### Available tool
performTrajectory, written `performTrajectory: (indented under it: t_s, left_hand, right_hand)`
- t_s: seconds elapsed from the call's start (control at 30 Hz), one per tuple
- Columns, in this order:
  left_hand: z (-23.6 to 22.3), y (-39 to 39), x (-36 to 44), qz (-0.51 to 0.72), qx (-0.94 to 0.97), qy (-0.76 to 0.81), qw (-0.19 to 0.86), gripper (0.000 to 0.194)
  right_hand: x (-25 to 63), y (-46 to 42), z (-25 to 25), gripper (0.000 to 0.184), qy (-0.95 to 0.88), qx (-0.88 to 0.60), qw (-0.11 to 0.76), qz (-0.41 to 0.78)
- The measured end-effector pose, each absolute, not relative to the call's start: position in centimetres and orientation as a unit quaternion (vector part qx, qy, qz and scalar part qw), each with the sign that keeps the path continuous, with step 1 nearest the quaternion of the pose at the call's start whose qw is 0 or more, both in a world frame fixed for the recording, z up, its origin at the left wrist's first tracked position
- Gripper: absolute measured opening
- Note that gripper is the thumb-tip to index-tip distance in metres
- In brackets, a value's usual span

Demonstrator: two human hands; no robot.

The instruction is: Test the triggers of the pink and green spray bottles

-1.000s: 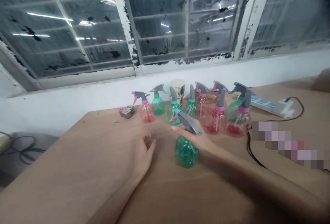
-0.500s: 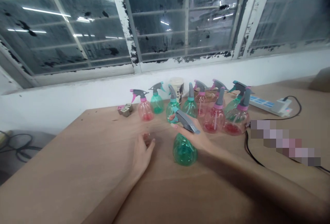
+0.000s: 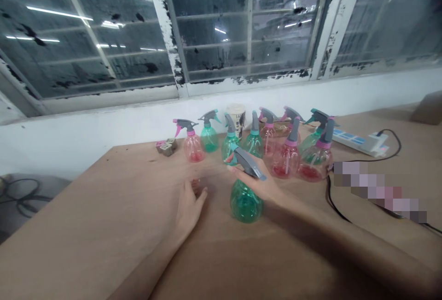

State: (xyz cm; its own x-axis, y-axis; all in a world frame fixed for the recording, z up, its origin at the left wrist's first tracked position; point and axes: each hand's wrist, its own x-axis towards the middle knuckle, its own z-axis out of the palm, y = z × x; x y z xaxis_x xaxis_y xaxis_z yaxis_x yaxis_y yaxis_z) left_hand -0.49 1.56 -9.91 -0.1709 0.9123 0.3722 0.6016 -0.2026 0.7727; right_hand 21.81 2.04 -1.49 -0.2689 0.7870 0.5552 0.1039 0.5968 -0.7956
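Note:
My right hand point(image 3: 264, 185) grips the neck of a green spray bottle point(image 3: 245, 201) with a grey trigger head, standing upright on the brown table point(image 3: 103, 226). My left hand point(image 3: 188, 208) lies on the table just left of that bottle, fingers stretched out and together, holding nothing. A small dark reddish thing point(image 3: 195, 185) sits at its fingertips; I cannot make out what it is.
Behind stand several pink and green spray bottles point(image 3: 288, 155) and a paper cup point(image 3: 237, 118). Small square blocks point(image 3: 166, 147) lie at the back left. A white power strip point(image 3: 361, 142) and black cable point(image 3: 331, 201) are on the right. A window wall rises behind.
Almost nothing: the view has shifted slightly, and both hands and the held bottle keep their places.

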Motion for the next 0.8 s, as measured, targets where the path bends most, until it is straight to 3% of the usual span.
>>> performTrajectory:
  t_s: [0.33, 0.8]
  left_hand:
    - [-10.0, 1.5, -0.8, 0.449, 0.643, 0.602, 0.146, 0.030]
    - [-9.9, 1.2, -0.6, 0.407, 0.662, 0.616, 0.130, 0.029]
  right_hand:
    - [22.2, 1.8, -1.5, 0.015, -0.723, -0.326, 0.542, 0.279]
    - [22.1, 1.8, -2.2, 0.021, -0.701, -0.301, 0.558, 0.327]
